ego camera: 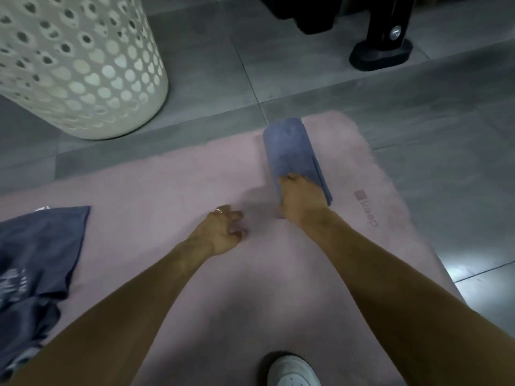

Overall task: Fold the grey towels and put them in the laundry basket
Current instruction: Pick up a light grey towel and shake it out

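A folded grey-blue towel lies as a narrow strip on the pink mat, near the mat's far right end. My right hand grips the towel's near end, fingers curled over its edge. My left hand hovers over the bare mat to the left of the towel, fingers loosely curled and holding nothing. More grey cloth lies crumpled at the left edge of the mat. The white perforated laundry basket stands on the floor at the far left.
Grey tiled floor surrounds the mat. A black stand foot sits at the far right. A white shoe shows at the bottom edge on the mat.
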Available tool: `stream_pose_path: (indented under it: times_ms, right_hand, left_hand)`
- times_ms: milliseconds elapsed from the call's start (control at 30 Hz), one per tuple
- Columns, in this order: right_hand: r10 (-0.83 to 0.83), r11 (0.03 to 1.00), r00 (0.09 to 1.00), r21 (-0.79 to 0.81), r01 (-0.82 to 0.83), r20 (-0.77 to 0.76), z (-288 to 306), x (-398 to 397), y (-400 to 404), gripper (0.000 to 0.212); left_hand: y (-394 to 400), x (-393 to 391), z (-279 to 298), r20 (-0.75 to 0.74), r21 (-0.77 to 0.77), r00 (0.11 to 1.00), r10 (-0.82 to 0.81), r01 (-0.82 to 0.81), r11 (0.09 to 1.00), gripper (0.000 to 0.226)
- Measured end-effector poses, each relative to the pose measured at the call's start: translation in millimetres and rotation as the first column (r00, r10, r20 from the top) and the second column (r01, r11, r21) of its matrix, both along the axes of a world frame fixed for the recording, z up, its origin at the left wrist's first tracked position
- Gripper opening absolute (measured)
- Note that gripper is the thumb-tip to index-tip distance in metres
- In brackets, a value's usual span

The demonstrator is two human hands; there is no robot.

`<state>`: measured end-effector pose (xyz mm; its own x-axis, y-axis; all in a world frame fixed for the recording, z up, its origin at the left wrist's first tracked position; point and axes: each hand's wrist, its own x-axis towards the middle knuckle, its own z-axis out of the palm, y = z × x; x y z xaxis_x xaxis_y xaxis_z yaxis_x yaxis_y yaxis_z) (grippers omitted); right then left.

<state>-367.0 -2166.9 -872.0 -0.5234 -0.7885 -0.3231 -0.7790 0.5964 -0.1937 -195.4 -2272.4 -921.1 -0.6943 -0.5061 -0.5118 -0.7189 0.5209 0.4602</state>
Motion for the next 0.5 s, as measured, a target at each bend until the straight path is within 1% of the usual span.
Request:
stream_pose_path:
  times_ms: [67, 133, 200, 300, 433, 500]
  right_hand:
    - [0.016, 0.986, 0.995, -0.167, 0.001, 0.100, 5, 30, -6, 0.034]
    - [0.101, 0.965, 0.970, -0.259, -0.042, 0.220, 4, 68, -16, 0.033]
    - [0.188, 0.948, 0.926, -0.306, -0.084, 0.329, 3, 109, -29, 0.031]
    - [0.304, 0.929, 0.839, -0.337, -0.155, 0.452, 4, 173, -52, 0.026]
    - [0.395, 0.902, 0.770, -0.372, -0.220, 0.501, 6, 245, -75, 0.024]
    - [0.425, 0.896, 0.742, -0.359, -0.262, 0.519, 4, 270, -80, 0.023]
  left_hand:
    - [2, 27, 17, -0.128, 0.122, 0.990, 0.055, -0.039, 0.992, 0.037]
    - [5, 66, 35, -0.204, 0.118, 0.978, 0.046, -0.022, 0.993, 0.033]
    - [3, 118, 46, -0.171, 0.055, 0.985, 0.021, -0.012, 0.998, 0.032]
    - [0, 210, 58, -0.032, -0.033, 0.999, 0.036, -0.037, 0.999, 0.031]
    - [-8, 314, 67, 0.052, -0.139, 0.978, 0.204, -0.195, 0.971, 0.031]
    - [-10, 347, 65, 0.035, -0.179, 0.966, 0.257, -0.247, 0.952, 0.030]
